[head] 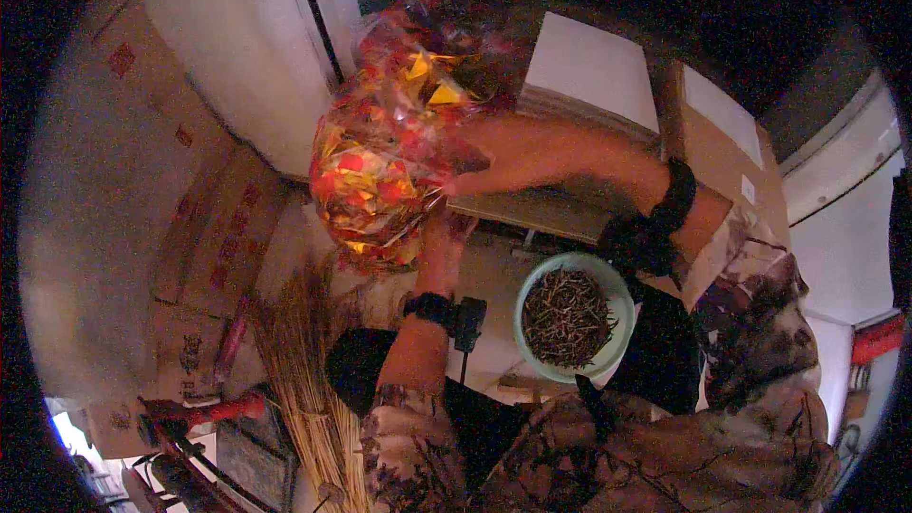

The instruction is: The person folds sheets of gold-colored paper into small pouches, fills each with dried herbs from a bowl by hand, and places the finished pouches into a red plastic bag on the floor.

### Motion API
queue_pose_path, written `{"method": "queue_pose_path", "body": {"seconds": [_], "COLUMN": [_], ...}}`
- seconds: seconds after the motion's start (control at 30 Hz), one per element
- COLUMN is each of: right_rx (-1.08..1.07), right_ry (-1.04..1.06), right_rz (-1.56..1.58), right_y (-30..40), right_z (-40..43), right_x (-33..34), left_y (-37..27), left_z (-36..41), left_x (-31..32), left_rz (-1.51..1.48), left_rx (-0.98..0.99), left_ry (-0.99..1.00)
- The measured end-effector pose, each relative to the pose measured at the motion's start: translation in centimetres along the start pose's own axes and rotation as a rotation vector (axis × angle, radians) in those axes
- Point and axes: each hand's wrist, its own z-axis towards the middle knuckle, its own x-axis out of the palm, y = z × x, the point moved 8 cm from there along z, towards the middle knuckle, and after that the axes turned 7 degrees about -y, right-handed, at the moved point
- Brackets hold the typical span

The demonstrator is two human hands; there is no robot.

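Note:
A clear plastic bag of red and yellow pieces [377,185], seemingly wrapped items, bulges at the upper middle. My left hand [445,235] grips its gathered plastic from below, at the bag's lower right edge. From the right, my right hand [470,157] reaches across and takes hold of the plastic near the same spot; it is blurred and its fingers are partly hidden by the bag. Below my right forearm stands a pale green round basin [625,313], holding a heap of thin, dark brown, dried twig-like pieces [566,317].
A straw broom [313,385] lies at the lower left, near cardboard boxes [192,228]. Beyond my right arm are a stack of white-topped sheets [588,71] and another cardboard box [734,149]. A red-handled object [221,410] sits at the lower left.

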Motion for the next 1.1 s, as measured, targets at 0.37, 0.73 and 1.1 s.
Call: {"method": "queue_pose_path", "body": {"seconds": [0.37, 0.73, 1.1], "right_rx": [-0.047, 0.204, 0.434], "right_ry": [-0.032, -0.148, -0.227], "right_rz": [-0.018, -0.053, -0.701], "right_y": [4.2, -1.2, -15.9], "right_z": [1.1, -14.5, -29.5], "right_x": [2.4, -11.6, -11.1], "left_y": [1.8, 0.3, 1.0], "left_z": [-0.4, -6.0, -14.6], "left_x": [-4.2, 0.9, -1.1], "left_rz": [-0.001, 0.861, 1.728], "left_rx": [-0.078, 0.167, -0.068], "left_ry": [0.063, 0.499, 0.738]}}
